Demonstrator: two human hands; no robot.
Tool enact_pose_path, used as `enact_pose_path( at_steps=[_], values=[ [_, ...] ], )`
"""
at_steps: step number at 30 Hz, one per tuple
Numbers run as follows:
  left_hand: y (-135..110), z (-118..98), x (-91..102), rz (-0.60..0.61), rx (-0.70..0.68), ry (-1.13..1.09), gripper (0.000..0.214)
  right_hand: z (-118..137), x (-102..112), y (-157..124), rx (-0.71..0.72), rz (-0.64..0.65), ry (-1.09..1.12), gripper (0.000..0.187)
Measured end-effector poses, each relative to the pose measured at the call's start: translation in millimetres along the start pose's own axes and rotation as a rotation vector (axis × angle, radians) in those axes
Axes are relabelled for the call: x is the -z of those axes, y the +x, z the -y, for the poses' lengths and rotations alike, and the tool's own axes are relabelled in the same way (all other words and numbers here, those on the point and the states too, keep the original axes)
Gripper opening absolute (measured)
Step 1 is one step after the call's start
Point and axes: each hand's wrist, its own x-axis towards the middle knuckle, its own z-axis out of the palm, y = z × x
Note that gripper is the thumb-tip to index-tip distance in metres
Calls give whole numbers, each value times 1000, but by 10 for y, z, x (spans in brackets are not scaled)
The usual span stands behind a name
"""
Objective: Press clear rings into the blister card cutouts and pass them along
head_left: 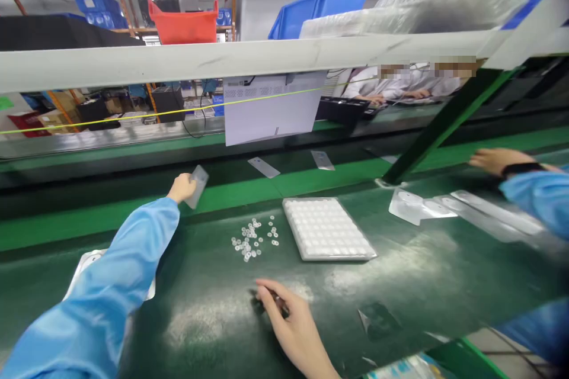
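Note:
My left hand (pixel 181 189), in a blue sleeve, reaches out over the green edge of the belt line. Its fingers are closed on a thin grey rectangular panel (pixel 198 187), tilted and slightly blurred. Two similar panels, one (pixel 264 167) nearer and another (pixel 322 160) to its right, lie on the dark belt. Low in the middle, my right hand (pixel 291 317) hovers over the green tabletop, thumb and index finger pinched together; anything between them is too small to make out. Small white rings (pixel 247 243) lie scattered ahead of it, left of a white tray (pixel 329 228) with rows of rounded pockets.
White shaped sheets (pixel 418 206) lie at the right, near a co-worker's hand (pixel 502 161) in a blue sleeve. A green post (pixel 444 121) rises behind the tray. A white overhead beam (pixel 249 53) spans the view, with a white board (pixel 273 108) below. Another white sheet (pixel 150 290) shows under my left sleeve.

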Motion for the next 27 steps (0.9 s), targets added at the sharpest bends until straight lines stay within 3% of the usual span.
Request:
enact_pose_path(
  at_steps=[4,5,7,9,13,18,20,23,27],
  values=[
    [-1083,281,-319,126,-148,-267,40,177,-353,119,-70,182,281,65],
    [-1350,411,-393,199,-151,-522,41,214,-433,115,-77,223,333,64],
    [-1765,670,-488,328,-22,-797,42,253,-558,48,-94,333,378,57],
    [-1981,870,-522,306,130,-949,41,250,-630,-75,-96,457,337,52],
    [-1989,1086,-538,212,322,-1128,59,208,-663,-290,-114,557,171,51],
    [-1942,1200,-596,284,327,-1179,68,246,-601,-331,-136,562,53,43],
    [-1956,1217,-618,328,320,-1151,67,281,-561,-281,-40,369,-39,34],
    [-1973,1239,-638,364,260,-1037,62,315,-542,-134,246,72,-202,25],
    [-1992,1295,-650,363,121,-864,55,273,-595,82,533,87,-399,28]
  ],
)
